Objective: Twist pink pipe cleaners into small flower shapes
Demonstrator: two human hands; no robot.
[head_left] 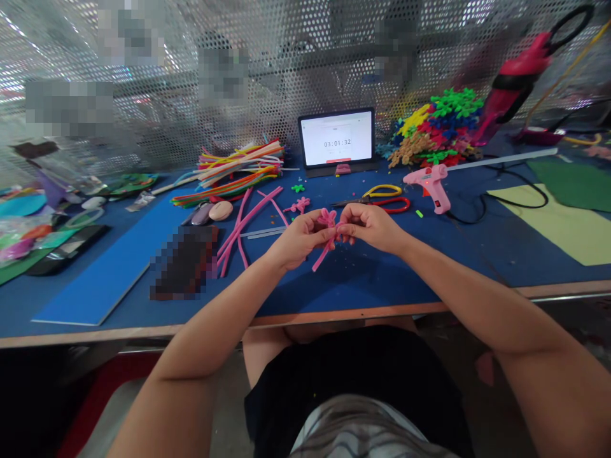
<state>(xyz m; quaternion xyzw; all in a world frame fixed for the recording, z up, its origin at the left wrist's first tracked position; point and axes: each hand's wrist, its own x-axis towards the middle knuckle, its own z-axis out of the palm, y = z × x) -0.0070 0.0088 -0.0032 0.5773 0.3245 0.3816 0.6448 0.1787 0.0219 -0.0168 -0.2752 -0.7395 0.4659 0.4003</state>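
Observation:
Between my two hands, above the blue table, is a pink pipe cleaner [321, 257] bent into small loops at its top, with a straight end hanging down to the left. My left hand [305, 238] pinches it from the left, thumb on the front. My right hand [365, 226] is closed on its right side, fingertips nearly meeting the left ones. Just behind my left hand lies a finished-looking pink pipe-cleaner flower [300, 205]. Scissors [386, 198] with yellow and red handles lie behind my right hand. Several loose pink pipe cleaners [245, 222] lie to the left.
A pink glue gun [432, 186] with a cable lies right. Behind stand a tablet [337, 137] and a pile of coloured pipe-cleaner flowers [439, 124]. Bundled pipe cleaners [238, 165], a dark phone-like object [186, 262] and a blue board [114, 261] lie left. Perforated metal [286, 70] closes the back.

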